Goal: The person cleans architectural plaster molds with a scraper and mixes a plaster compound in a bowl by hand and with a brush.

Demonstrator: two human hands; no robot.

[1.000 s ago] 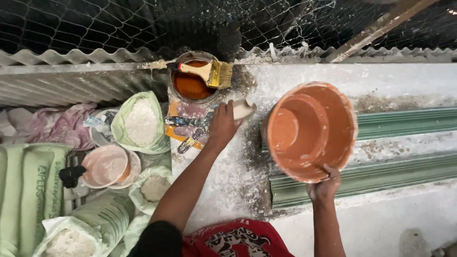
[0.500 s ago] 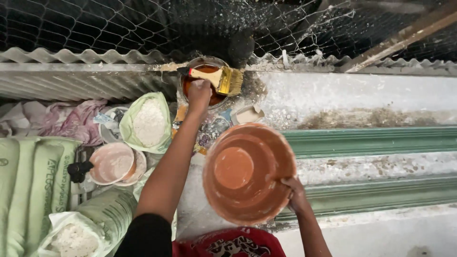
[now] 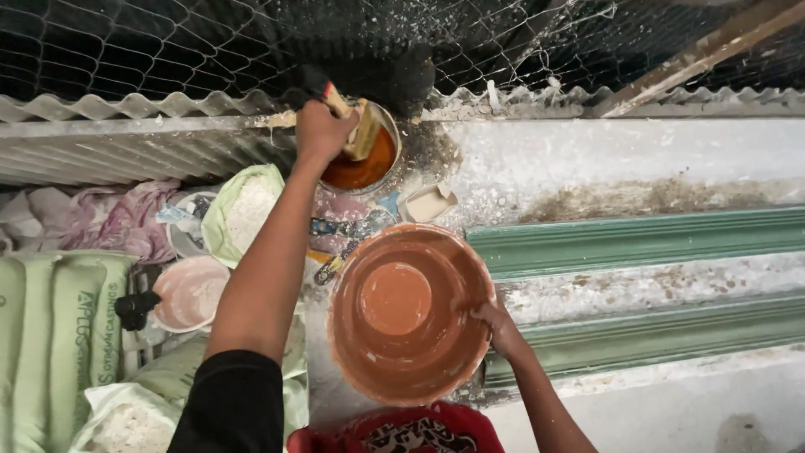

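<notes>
Currently, at upper centre:
Left hand (image 3: 323, 132): closed around the handle of a paintbrush (image 3: 359, 126), bristles dipped into the paint tin (image 3: 362, 164) of orange-brown paint.
Right hand (image 3: 499, 325): fingers hooked over the rim of the terracotta-coloured pot (image 3: 407, 310), held mouth-up at lower centre.
Technique: excess is best wiped off on the tin's rim; pot should be kept steady.
Nearby: green moulding (image 3: 637, 243), right of the pot.

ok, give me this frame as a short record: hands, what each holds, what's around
left hand: grips brush, bristles in paint can
right hand: holds rim of orange pot, mouth up
can contents: orange-brown liquid
left of arm: open bag of white powder, pink bowl, green sacks
right: green moulding on white surface
behind: wire mesh, corrugated sheet
</notes>
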